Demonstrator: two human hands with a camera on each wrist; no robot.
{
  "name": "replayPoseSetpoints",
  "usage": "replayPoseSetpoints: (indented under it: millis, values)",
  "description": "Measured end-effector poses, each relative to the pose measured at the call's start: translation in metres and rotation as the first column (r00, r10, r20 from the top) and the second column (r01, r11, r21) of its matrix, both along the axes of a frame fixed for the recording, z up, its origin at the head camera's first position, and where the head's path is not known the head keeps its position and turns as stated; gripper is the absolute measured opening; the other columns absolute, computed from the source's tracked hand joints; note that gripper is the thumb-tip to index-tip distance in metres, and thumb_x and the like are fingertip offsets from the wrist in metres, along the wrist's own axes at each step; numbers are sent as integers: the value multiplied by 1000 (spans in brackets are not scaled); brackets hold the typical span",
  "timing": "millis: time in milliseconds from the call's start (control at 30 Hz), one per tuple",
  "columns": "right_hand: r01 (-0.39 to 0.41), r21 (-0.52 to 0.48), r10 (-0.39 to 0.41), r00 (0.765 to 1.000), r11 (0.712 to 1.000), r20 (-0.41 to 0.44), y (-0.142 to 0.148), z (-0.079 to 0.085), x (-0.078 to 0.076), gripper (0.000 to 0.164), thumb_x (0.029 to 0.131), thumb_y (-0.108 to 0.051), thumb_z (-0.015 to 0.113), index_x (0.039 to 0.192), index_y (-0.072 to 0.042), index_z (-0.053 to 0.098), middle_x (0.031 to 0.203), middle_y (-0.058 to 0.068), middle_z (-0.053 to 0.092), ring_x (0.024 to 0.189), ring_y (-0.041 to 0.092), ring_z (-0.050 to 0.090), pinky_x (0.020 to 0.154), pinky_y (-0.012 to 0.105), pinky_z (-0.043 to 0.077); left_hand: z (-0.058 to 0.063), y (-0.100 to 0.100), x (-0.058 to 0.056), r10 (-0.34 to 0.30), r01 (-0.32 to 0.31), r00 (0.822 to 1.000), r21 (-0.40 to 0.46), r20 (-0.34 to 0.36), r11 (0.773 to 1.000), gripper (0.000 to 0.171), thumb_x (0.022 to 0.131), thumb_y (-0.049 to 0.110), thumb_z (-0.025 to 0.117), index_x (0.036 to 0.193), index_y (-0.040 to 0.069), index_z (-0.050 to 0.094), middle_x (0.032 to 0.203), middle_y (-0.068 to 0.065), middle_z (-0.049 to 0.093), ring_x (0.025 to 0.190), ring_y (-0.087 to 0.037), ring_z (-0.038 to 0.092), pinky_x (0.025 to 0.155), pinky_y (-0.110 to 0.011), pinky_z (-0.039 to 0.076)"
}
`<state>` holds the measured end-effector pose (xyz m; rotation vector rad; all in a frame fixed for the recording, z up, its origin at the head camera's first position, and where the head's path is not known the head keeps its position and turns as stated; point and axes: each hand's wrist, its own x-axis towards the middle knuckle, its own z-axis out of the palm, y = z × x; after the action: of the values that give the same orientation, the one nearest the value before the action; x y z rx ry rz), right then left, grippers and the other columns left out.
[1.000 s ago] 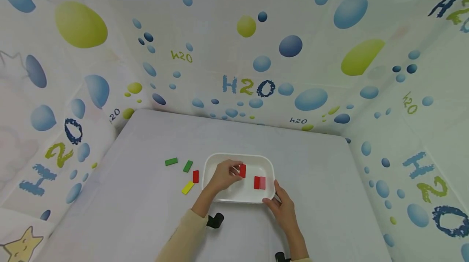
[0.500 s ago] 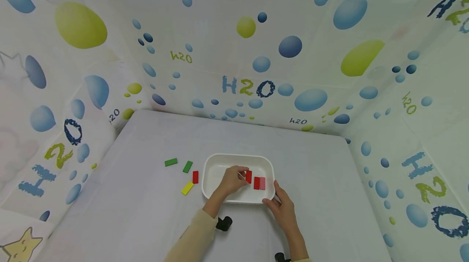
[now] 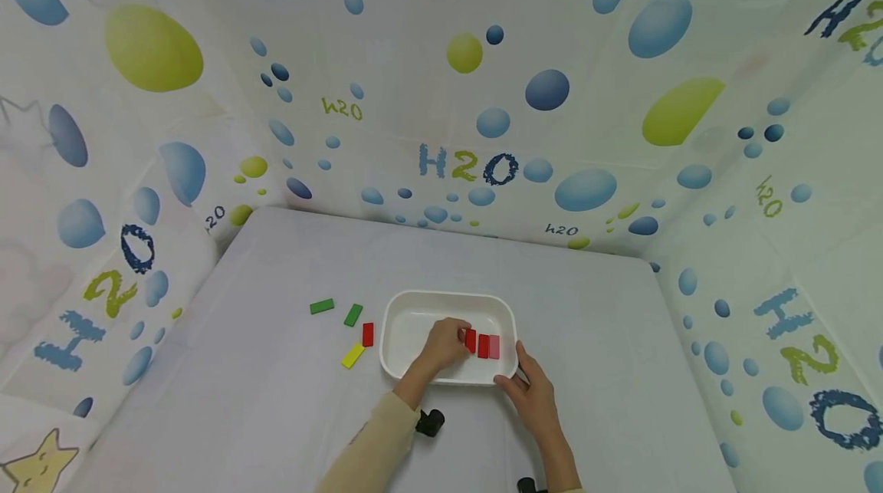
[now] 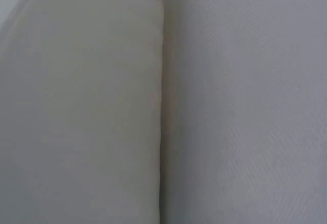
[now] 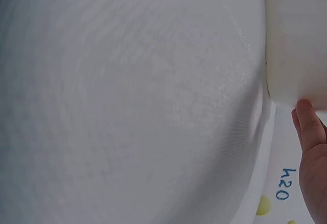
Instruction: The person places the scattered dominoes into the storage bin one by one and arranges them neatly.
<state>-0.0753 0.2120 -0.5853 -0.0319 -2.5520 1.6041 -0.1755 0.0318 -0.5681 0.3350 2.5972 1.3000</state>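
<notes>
A white rectangular tray [image 3: 410, 324] lies on the white-covered table. Inside it, my left hand [image 3: 441, 346] pinches a small red block [image 3: 471, 340] between thumb and fingers. Just right of that block, a second red block [image 3: 484, 346] and a pink block [image 3: 494, 347] lie side by side by the tray's right end. My right hand [image 3: 533, 395] grips the tray's near right corner. In the right wrist view the fingers of the right hand [image 5: 312, 155] meet the tray wall [image 5: 296, 40]. Only sleeve and cloth fill the left wrist view, so the left hand is hidden there.
Left of the tray lie two green blocks, one farther out [image 3: 321, 307] and one closer in, a red block [image 3: 368, 335] and a yellow block [image 3: 352, 356]. Printed curtains [image 3: 386, 125] stand behind the table and at both sides.
My left hand has moved right and toward me inside the tray, bringing its red block close to the other red block. The right hand stays at the tray's corner.
</notes>
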Motion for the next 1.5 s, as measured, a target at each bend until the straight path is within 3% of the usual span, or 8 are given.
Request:
replayPoseSetpoints:
  millis: [433,733,933,1233,1367,1500]
  values:
    - [-1,-8,1,1000,1000,3,1,1,1,81,80,-15,78,150,-6,37,145,21,47,131,40,49,91,34,50,1,7,0,-35,35,999,-62,-2,997,42,75,-7,71,116,-4,67,75,-2,53,73,-15,47,65,-25,41]
    - [-2,-18,2,1000,1000,-5,1,4,1,81,80,-14,78,149,-4,37,144,22,47,131,40,49,91,34,50,4,8,0,-104,103,995,-86,-10,991,49,74,-8,71,122,-5,65,79,-3,51,76,-14,45,67,-24,39]
    - [-13,-25,13,1000,1000,-12,3,4,0,79,82,-15,77,150,-5,37,144,22,47,131,40,49,91,34,50,4,8,1,-104,103,995,-90,-9,991,48,75,-5,72,123,-4,64,78,-1,49,78,-14,45,68,-26,38]
    - [-17,-32,16,1000,999,-19,3,4,-2,80,81,-16,77,149,-3,37,144,22,47,131,40,49,91,34,50,9,-1,2,-88,70,982,-110,-170,991,49,77,4,73,125,0,64,82,-4,59,70,-11,48,64,-23,41]
    - [-12,-35,12,1000,999,-11,2,2,-2,80,81,-14,77,150,-4,37,146,22,46,131,40,49,90,34,51,17,-12,4,-49,39,960,-42,-277,998,48,78,7,74,126,2,64,87,-7,62,67,-10,52,60,-21,43]
    - [-2,-22,3,1000,1000,15,-1,5,1,80,81,-9,76,150,-3,36,146,23,45,132,40,48,91,35,50,32,-31,10,40,-29,933,38,-358,999,46,81,10,77,125,6,65,90,-8,64,71,-12,57,62,-21,47]
